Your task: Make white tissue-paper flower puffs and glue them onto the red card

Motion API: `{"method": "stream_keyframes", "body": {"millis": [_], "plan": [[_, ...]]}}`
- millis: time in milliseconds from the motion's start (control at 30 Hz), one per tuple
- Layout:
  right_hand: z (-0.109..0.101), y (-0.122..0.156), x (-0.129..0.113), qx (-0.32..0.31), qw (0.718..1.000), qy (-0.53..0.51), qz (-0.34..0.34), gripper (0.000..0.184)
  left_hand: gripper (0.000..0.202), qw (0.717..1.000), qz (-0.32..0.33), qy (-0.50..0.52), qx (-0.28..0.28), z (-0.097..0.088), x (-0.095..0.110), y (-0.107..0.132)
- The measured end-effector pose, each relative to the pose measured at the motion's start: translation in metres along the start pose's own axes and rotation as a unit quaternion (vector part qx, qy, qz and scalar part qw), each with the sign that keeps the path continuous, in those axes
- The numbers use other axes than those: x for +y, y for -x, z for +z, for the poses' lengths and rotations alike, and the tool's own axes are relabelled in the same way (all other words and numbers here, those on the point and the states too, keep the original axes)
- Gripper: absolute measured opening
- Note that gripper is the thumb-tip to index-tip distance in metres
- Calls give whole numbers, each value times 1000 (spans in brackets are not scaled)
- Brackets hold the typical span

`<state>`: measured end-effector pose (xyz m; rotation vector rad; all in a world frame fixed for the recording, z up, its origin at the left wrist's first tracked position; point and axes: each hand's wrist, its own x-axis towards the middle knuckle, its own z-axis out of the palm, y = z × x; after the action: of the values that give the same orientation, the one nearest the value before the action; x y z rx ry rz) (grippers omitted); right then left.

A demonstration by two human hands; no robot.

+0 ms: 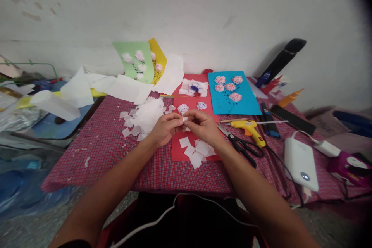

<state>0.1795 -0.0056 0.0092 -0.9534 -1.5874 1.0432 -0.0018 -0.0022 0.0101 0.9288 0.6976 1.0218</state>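
My left hand (167,127) and my right hand (201,124) meet over a red sheet of card (177,153), fingertips pinched together on a small piece of white tissue paper (184,118). Just beyond the fingers, a blue-speckled paper flower (183,107) lies on the card, with a second speckled flower (201,105) to its right. Loose white paper squares (196,159) are scattered on the card nearer to me. Left of my left hand spreads a bigger heap of white paper pieces (147,114). A paint-stained tissue (194,88) rests at the card's far end.
A blue card with red-and-white flowers (225,102) lies behind right. Scissors (242,145), a yellow glue gun (247,127) with its cord, and a white power bank (300,162) occupy the right side. Green flower card (136,56) leans on the wall; a paper roll (55,104) lies left.
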Motion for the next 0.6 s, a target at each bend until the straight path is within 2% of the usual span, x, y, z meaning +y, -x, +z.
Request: {"method": "stream_keyframes", "body": {"millis": [100, 200, 367, 600], "plan": [[0, 0, 2, -3, 1000, 5, -4, 21, 14, 1000, 1, 0, -1, 0, 0, 0], [-1, 0, 0, 7, 1000, 16, -2, 13, 13, 1000, 3, 3, 17, 2, 1, 0], [-1, 1, -10, -13, 995, 90, -38, 11, 13, 999, 1, 15, 33, 4, 1, -1], [0, 1, -11, -11, 989, 132, -70, 4, 11, 1000, -3, 19, 21, 1, -1, -1]]}}
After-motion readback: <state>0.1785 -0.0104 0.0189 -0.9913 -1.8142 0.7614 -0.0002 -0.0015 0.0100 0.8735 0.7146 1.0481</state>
